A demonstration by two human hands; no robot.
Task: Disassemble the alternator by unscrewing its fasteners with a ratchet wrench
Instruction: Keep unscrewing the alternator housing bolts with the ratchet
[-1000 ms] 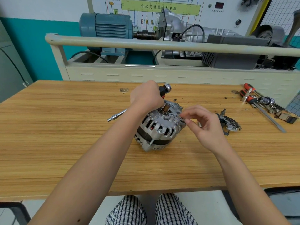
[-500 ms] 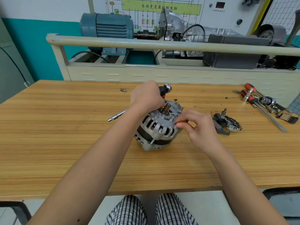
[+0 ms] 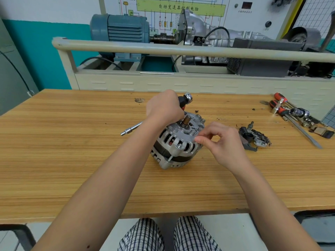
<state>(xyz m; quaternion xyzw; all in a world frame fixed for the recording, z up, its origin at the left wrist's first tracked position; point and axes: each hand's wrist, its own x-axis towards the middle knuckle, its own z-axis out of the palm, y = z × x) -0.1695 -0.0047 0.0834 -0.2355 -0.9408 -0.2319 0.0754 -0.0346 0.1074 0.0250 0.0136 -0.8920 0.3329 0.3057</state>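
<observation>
Silver cast-metal alternator sits on the wooden table, likely heavy and rigid; left hand clenches the ratchet wrench, right hand pinches at its housing rim.

The green sign on the white wall board behind the counter says 自动变速器控制电脑 in dark letters. Small words under the red number screen are too tiny to read.
</observation>
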